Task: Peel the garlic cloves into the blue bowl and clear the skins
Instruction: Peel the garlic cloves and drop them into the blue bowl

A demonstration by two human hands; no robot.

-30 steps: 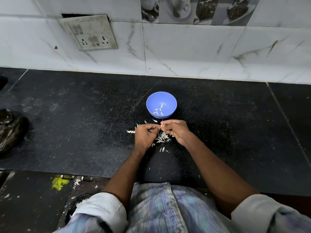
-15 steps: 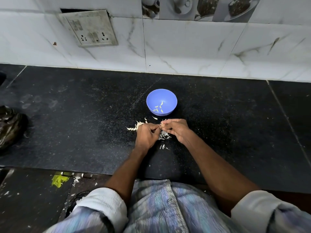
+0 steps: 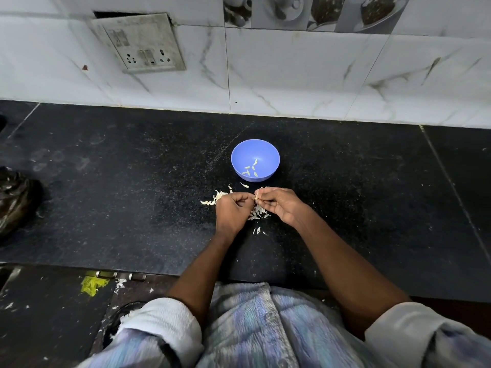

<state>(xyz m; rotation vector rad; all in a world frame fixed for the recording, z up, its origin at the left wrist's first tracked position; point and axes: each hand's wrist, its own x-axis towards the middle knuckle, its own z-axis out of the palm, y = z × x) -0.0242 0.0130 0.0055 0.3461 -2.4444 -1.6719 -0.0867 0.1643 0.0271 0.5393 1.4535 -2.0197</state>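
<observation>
Near the middle of the surface, both hands work one garlic clove [image 3: 256, 197].
Fingers [image 3: 261, 193] of the right hand [image 3: 281, 205] pinch the clove at its tip; the left hand [image 3: 233, 209] is curled tight against it, as half a second ago. Loose skins [image 3: 258, 213] lie under and between the hands, more skins [image 3: 216, 197] at the left knuckles. The blue bowl [image 3: 255, 159], toward the back edge, holds a few peeled cloves [image 3: 250, 170], unchanged. A dark bag [image 3: 16, 200] sits at the left edge.

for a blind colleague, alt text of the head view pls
Two hands, left hand and right hand, pinch a garlic clove over loose skins on a black counter. Just beyond sits a blue bowl holding a few peeled cloves.
</observation>
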